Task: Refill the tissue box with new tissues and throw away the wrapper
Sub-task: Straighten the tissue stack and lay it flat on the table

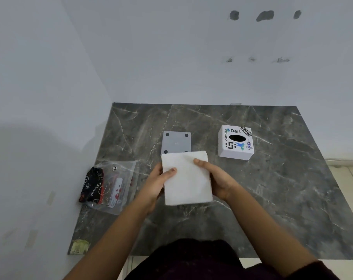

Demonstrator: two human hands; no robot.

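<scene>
I hold a white stack of tissues [188,178] above the middle of the dark marble table [272,188]. My left hand [157,182] grips its left edge, thumb on top. My right hand [216,178] grips its right edge, thumb on top. The white tissue box cover [235,142], with stickers and a dark oval slot, stands at the back right. Its grey base plate [176,142] with black feet lies just behind the stack, partly hidden by it. The clear plastic wrapper [111,184], printed black and red, lies at the left.
White walls close the table off at the back and left. The table's right edge drops to a pale tiled floor [349,178]. A small yellowish sticker [79,246] sits at the table's front left corner.
</scene>
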